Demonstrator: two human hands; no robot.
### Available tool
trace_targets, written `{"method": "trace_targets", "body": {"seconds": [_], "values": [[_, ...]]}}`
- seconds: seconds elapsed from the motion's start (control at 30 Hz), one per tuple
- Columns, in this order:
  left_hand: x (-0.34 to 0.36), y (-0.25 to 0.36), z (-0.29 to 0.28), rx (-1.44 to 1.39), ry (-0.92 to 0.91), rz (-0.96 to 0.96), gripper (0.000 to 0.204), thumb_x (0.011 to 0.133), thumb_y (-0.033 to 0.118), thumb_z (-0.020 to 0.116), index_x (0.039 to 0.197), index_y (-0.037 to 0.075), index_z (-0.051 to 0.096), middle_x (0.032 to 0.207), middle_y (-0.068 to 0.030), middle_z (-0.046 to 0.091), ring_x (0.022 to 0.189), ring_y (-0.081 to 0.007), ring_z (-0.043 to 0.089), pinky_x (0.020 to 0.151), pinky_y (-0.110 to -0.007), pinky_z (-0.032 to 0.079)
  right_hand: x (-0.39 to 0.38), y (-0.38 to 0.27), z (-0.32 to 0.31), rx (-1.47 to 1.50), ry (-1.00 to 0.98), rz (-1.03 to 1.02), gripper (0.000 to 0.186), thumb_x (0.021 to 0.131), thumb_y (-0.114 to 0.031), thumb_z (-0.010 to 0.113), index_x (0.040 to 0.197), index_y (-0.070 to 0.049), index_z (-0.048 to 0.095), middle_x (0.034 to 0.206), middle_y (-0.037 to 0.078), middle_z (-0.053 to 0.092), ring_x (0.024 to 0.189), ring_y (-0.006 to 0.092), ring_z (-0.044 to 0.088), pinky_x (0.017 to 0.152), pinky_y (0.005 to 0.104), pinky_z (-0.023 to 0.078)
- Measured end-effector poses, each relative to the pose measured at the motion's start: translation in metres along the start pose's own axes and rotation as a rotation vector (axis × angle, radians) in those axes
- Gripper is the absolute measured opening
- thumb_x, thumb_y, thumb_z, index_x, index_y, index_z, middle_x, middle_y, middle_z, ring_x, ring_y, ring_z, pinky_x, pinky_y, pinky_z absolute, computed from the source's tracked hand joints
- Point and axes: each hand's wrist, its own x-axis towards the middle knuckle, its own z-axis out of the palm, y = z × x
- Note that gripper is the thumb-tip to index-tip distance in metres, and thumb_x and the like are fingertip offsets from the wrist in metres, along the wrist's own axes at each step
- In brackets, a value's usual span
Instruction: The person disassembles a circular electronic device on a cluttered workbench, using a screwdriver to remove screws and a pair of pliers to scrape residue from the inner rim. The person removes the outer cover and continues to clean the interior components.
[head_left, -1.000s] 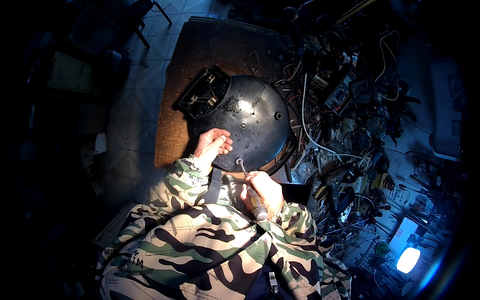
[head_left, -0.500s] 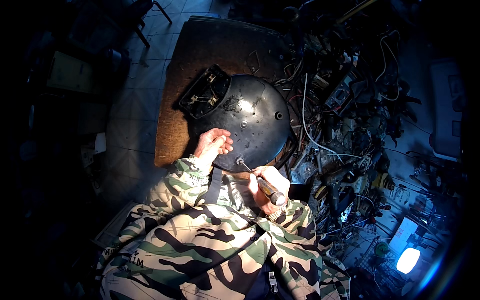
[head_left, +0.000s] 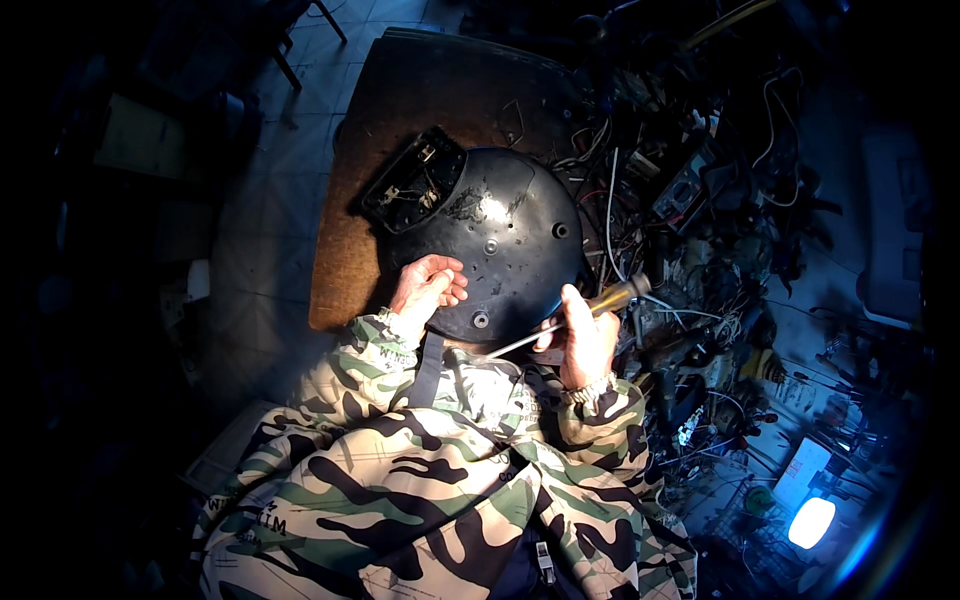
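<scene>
Right fingers [head_left: 577, 312] grip a screwdriver [head_left: 621, 294] near cables [head_left: 608, 208]; left fingers [head_left: 452, 281], half-curled, contents unclear, overlap a dome [head_left: 520, 262].

This place looks like a repair workshop, because there are a worn worktop [head_left: 345, 260], a screwdriver [head_left: 620, 294], a meter [head_left: 685, 190] and tangled cables [head_left: 610, 200].

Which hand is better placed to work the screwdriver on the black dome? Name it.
Likely the right hand: it holds the screwdriver, beside the black dome, while the left hand, at the dome's near-left side, shows no tool.
</scene>
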Motion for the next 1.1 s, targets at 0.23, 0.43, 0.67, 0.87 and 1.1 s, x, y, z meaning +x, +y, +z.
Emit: {"method": "trace_targets", "body": {"seconds": [0.23,0.43,0.67,0.87,1.1], "values": [[-0.001,-0.001,-0.002,0.004,-0.016,0.01,0.015,0.099,0.008,0.052,0.11,0.0,0.059,0.093,-0.0093,0.065,0.076,-0.013,0.065,0.067,-0.024,0.053,-0.011,0.021,-0.026,0.108,0.067,-0.152,0.024,0.096,-0.018,0.063,0.085,0.003,0.059,0.079,0.015,0.065,0.061,0.022,0.067,0.059,0.0334,0.058],[0.001,-0.001,-0.002,0.033,0.0,0.003,0.016,0.098,0.006,0.053,0.111,0.0,0.059,0.092,-0.0099,0.066,0.076,-0.0135,0.065,0.066,-0.024,0.053,-0.018,0.042,-0.008,-0.072,-0.096,-0.23,0.018,0.096,-0.013,0.063,0.09,0.003,0.062,0.087,0.01,0.064,0.073,0.0179,0.067,0.066,0.0303,0.057],[0.004,-0.006,-0.004,0.034,-0.012,0.017,0.016,0.097,0.005,0.053,0.11,-0.001,0.059,0.093,-0.0103,0.066,0.076,-0.0139,0.066,0.066,-0.024,0.054,-0.017,0.039,-0.005,-0.195,-0.141,-0.357,0.017,0.094,-0.011,0.065,0.085,0.004,0.065,0.085,0.009,0.064,0.074,0.0159,0.065,0.067,0.029,0.054],[0.0,-0.003,-0.002,0.015,-0.006,0.01,0.016,0.098,0.007,0.053,0.11,0.0,0.059,0.094,-0.0098,0.066,0.077,-0.0137,0.066,0.067,-0.024,0.053,-0.016,0.042,-0.003,-0.183,-0.138,-0.391,0.014,0.088,-0.004,0.069,0.078,0.003,0.064,0.081,0.009,0.063,0.07,0.014,0.061,0.066,0.0279,0.049],[0.001,-0.004,-0.003,0.029,-0.006,0.011,0.016,0.098,0.005,0.052,0.111,0.0,0.059,0.092,-0.0097,0.066,0.076,-0.0138,0.066,0.066,-0.024,0.053,-0.021,0.03,0.02,-0.16,-0.009,-0.18,0.022,0.09,-0.008,0.07,0.074,-0.002,0.057,0.066,0.003,0.06,0.057,0.0093,0.057,0.057,0.0253,0.049]]}}
